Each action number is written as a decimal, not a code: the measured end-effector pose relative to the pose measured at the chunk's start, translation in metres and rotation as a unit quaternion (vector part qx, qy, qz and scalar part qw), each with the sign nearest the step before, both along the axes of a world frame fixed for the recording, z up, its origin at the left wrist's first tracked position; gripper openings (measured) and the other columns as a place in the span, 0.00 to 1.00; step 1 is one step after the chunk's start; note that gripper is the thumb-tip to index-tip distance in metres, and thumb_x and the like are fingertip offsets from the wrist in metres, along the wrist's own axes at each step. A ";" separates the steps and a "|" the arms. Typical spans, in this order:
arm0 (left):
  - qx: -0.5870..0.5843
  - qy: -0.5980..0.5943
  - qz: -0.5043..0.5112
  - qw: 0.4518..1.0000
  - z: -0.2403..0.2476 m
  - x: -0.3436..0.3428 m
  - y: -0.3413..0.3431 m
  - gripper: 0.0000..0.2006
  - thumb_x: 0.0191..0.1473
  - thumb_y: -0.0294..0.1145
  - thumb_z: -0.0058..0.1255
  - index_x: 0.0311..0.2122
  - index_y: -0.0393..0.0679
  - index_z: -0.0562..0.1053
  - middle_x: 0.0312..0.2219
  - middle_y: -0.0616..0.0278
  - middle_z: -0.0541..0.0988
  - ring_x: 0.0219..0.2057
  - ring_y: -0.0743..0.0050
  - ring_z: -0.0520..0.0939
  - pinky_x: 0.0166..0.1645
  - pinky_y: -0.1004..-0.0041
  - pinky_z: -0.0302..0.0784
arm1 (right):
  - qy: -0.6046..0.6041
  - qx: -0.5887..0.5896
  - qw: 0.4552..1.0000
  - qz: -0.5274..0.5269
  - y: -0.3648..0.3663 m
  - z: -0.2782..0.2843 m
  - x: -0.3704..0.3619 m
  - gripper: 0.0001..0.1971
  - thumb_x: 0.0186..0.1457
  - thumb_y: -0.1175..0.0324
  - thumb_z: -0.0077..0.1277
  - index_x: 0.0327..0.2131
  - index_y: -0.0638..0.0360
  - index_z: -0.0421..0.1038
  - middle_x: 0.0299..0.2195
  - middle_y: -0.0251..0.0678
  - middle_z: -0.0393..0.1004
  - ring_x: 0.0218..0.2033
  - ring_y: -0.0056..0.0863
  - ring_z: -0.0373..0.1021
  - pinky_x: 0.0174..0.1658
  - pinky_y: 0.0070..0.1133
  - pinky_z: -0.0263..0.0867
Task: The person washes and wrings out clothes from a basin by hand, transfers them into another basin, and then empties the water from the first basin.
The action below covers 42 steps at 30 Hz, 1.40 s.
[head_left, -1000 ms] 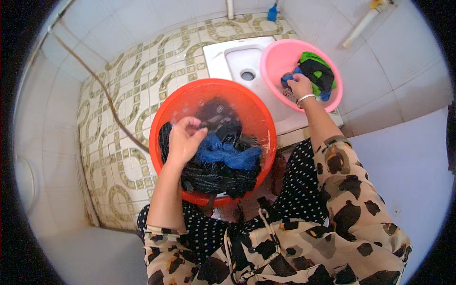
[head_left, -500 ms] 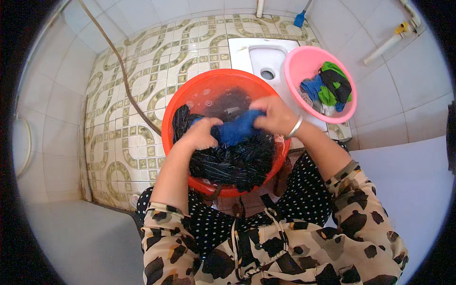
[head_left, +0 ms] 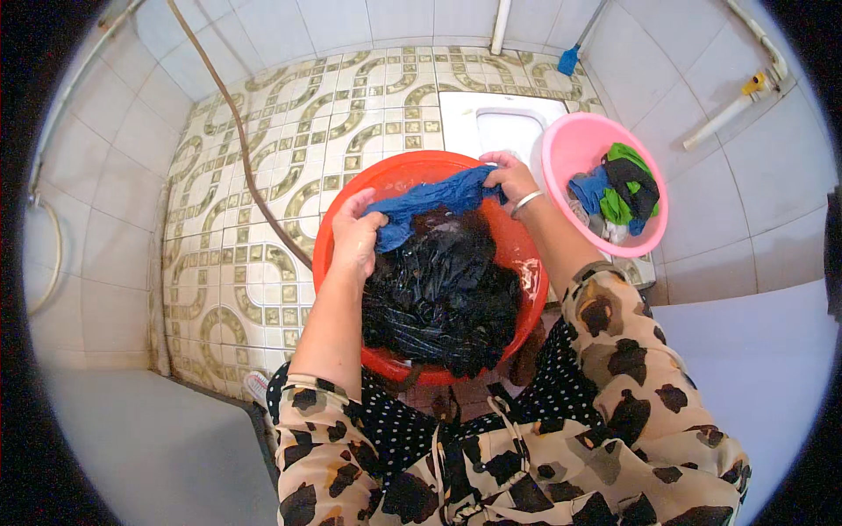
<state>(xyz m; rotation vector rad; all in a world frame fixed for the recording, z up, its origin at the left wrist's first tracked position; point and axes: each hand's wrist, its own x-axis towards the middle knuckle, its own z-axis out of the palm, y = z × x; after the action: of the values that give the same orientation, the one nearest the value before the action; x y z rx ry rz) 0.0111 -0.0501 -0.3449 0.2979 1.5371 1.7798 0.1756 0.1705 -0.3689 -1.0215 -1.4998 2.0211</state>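
Note:
A blue wet cloth (head_left: 434,197) is stretched between my two hands over a red basin (head_left: 344,197). My left hand (head_left: 356,232) grips its left end between thumb and fingers. At the other end my right hand (head_left: 513,180), with a pale bangle at the wrist, pinches the cloth. Beneath it, dark wet clothing (head_left: 443,302) lies heaped in the basin, black with thin light stripes in places. What exact garment the blue piece is, I cannot tell.
To the right, a pink basin (head_left: 558,149) holds green, black, blue and white clothes (head_left: 619,193). It overlaps a white squat toilet (head_left: 460,110). A brown hose (head_left: 241,131) runs down to the red basin's left side. A blue brush (head_left: 568,61) stands by the far wall.
Both hands have lifted the blue cloth up and away from the dark clothes and drawn it out wide, from a bunched state. The view has shifted slightly.

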 end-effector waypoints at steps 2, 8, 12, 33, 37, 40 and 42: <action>-0.025 0.036 0.001 0.999 -0.014 0.011 0.009 0.26 0.37 0.18 0.50 0.47 0.33 0.64 0.44 0.50 0.68 0.45 0.64 0.69 0.48 0.73 0.64 | -0.029 0.141 0.990 -0.011 0.008 -0.026 0.002 0.23 0.36 0.83 0.45 0.42 0.63 0.63 0.29 0.40 0.70 0.27 0.28 0.69 0.29 0.20 0.67; -0.273 0.464 -0.200 0.819 -0.049 0.026 -0.007 0.29 0.40 0.35 0.54 0.50 0.39 0.63 0.53 0.36 0.54 0.54 0.42 0.57 0.58 0.63 0.53 | -0.422 0.505 0.714 0.239 -0.082 -0.009 -0.029 0.27 0.44 0.53 0.47 0.49 0.50 0.61 0.47 0.49 0.62 0.49 0.42 0.59 0.49 0.33 0.57; -0.275 0.424 -0.140 0.851 -0.044 0.033 0.006 0.23 0.41 0.25 0.52 0.47 0.38 0.66 0.45 0.41 0.66 0.48 0.53 0.67 0.53 0.67 0.61 | -0.443 0.542 0.679 0.222 -0.044 -0.062 -0.032 0.22 0.45 0.53 0.47 0.44 0.50 0.66 0.44 0.45 0.66 0.45 0.41 0.63 0.48 0.31 0.59; 0.289 -0.404 -0.191 0.847 -0.023 0.024 0.011 0.15 0.54 0.49 0.38 0.33 0.50 0.69 0.27 0.68 0.74 0.25 0.72 0.74 0.33 0.71 0.71 | -0.025 0.591 0.805 0.046 -0.164 0.065 -0.063 0.09 0.38 0.61 0.49 0.19 0.56 0.66 0.19 0.41 0.68 0.23 0.39 0.68 0.27 0.33 0.64; 0.033 -0.302 0.012 0.953 0.028 0.050 0.022 0.13 0.53 0.42 0.38 0.33 0.46 0.70 0.31 0.62 0.76 0.33 0.70 0.77 0.39 0.68 0.74 | -0.134 0.490 0.862 0.003 -0.104 0.048 -0.068 0.12 0.42 0.60 0.45 0.18 0.59 0.66 0.20 0.47 0.69 0.25 0.45 0.68 0.29 0.36 0.63; 0.058 -0.150 -0.032 0.986 0.038 0.048 0.023 0.11 0.49 0.39 0.48 0.34 0.43 0.70 0.29 0.64 0.75 0.30 0.73 0.76 0.33 0.68 0.75 | -0.237 0.427 0.873 0.016 -0.054 0.036 -0.044 0.15 0.44 0.58 0.42 0.24 0.61 0.70 0.27 0.50 0.71 0.30 0.46 0.68 0.35 0.37 0.63; 0.044 0.045 -0.053 0.997 0.043 0.036 0.022 0.13 0.47 0.38 0.52 0.34 0.40 0.71 0.30 0.65 0.74 0.30 0.74 0.75 0.31 0.68 0.74 | -0.157 0.422 0.890 -0.071 -0.018 0.007 -0.018 0.14 0.46 0.61 0.42 0.25 0.62 0.70 0.27 0.50 0.71 0.30 0.46 0.68 0.36 0.36 0.63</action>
<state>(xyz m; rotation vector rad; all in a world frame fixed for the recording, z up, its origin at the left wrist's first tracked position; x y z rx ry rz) 0.0467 -0.0284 -0.3018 0.4986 1.4781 1.7752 0.1578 0.1528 -0.3615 -1.0323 -2.0991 0.9147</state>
